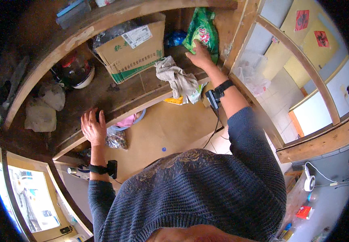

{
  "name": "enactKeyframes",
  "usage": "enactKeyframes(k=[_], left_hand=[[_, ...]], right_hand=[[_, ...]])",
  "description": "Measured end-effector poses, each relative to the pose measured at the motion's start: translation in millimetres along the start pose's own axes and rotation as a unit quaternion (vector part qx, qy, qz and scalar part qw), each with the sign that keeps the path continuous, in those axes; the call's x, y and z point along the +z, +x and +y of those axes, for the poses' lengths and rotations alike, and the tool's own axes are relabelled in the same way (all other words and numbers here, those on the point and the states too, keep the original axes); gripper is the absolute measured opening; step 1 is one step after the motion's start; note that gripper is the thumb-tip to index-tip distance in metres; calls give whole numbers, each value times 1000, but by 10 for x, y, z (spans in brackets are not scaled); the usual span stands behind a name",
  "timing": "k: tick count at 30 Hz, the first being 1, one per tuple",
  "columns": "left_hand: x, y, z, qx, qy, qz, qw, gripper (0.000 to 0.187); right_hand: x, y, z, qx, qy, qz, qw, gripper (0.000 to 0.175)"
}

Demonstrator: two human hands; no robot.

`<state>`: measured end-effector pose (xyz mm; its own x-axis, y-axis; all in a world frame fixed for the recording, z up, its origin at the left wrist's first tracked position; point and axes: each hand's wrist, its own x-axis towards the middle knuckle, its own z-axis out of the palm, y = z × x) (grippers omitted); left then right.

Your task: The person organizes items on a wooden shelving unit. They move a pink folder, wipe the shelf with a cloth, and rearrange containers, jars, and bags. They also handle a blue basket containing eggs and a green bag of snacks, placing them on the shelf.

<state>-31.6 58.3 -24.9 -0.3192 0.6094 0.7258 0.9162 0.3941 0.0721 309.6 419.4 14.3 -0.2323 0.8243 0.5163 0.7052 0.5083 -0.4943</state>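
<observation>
My right hand (201, 56) is at the front of a green plastic pouch (203, 22), which stands at the right end of a wooden shelf (126, 90). Its index finger and thumb are spread, and the remaining fingers are hidden, so a grip cannot be made out. Below that hand a beige cloth (177, 74) hangs over the shelf's front edge. My left hand (94, 127) rests on the same edge further left, holding nothing. Between the two, deeper on the shelf, is an open cardboard box (132, 57) with printing and a white label.
A blue rounded object (175, 38) sits behind the pouch. On the left are a dark, pale-based pot-like appliance (77, 71) and whitish plastic bags (41, 116). Under the shelf are a filled clear bag (116, 138) and yellow packaging (174, 100). A wooden window frame (301, 54) borders the right.
</observation>
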Motion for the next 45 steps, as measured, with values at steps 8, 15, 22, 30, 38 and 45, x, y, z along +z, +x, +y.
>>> enactKeyframes(k=[8, 15, 22, 30, 38, 45], left_hand=[[48, -8, -13, 18, 15, 28, 999, 27], [-5, 15, 44, 20, 21, 53, 998, 24], [-18, 25, 16, 0, -14, 0, 1000, 24], [-35, 36, 32, -1, -3, -31, 1000, 25], [-14, 45, 27, 26, 4, -2, 1000, 24], [-38, 44, 45, 2, 6, -32, 999, 25]], right_hand=[[-16, 406, -228, -70, -38, -170, 982, 57], [506, 1071, -545, -12, -211, -206, 955, 35], [1418, 1776, -22, 63, -184, -94, 976, 36], [1511, 2014, 219, -25, -206, -11, 978, 23], [2248, 2661, 834, -173, -202, 368, 891, 28], [2048, 2209, 760, 111, 282, 253, 919, 15]])
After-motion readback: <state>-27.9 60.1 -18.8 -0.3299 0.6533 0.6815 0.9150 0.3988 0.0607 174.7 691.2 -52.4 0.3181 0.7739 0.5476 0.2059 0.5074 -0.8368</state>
